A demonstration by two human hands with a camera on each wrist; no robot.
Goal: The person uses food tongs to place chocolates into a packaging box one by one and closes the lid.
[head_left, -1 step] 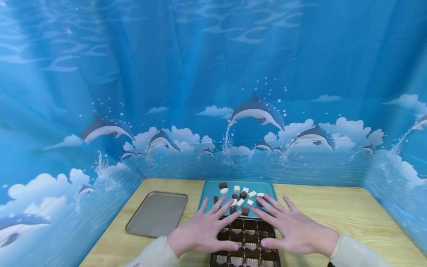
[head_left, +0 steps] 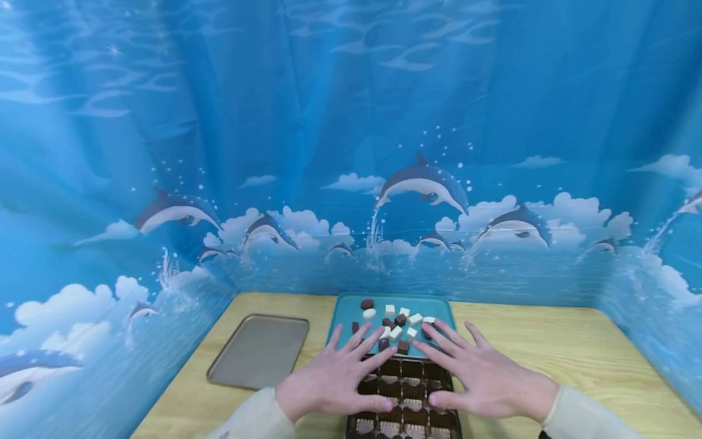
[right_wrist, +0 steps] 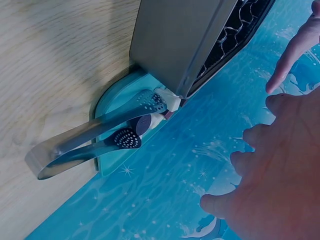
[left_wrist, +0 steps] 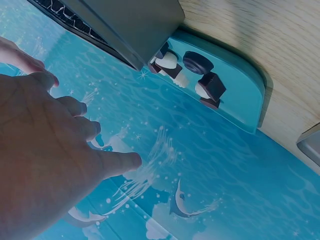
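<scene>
Both hands hover with fingers spread over a dark box insert [head_left: 414, 417] divided into small compartments. My left hand [head_left: 334, 381] is at its left side, my right hand [head_left: 488, 381] at its right; neither holds anything. In the wrist views the insert sits in a tall grey box [left_wrist: 135, 25]. Behind it lies a teal tray [head_left: 347, 311] with several white and brown chocolates, among them a white oval one [head_left: 369, 313] and a dark square one [head_left: 403, 347]. Metal tongs [right_wrist: 110, 119] with perforated tips rest across the tray's edge, mostly hidden by my right hand in the head view.
A flat grey-brown tray [head_left: 260, 350] lies on the left of the wooden table [head_left: 548, 341]. Blue curtains [head_left: 329, 122] printed with dolphins and clouds stand around the table's back and sides.
</scene>
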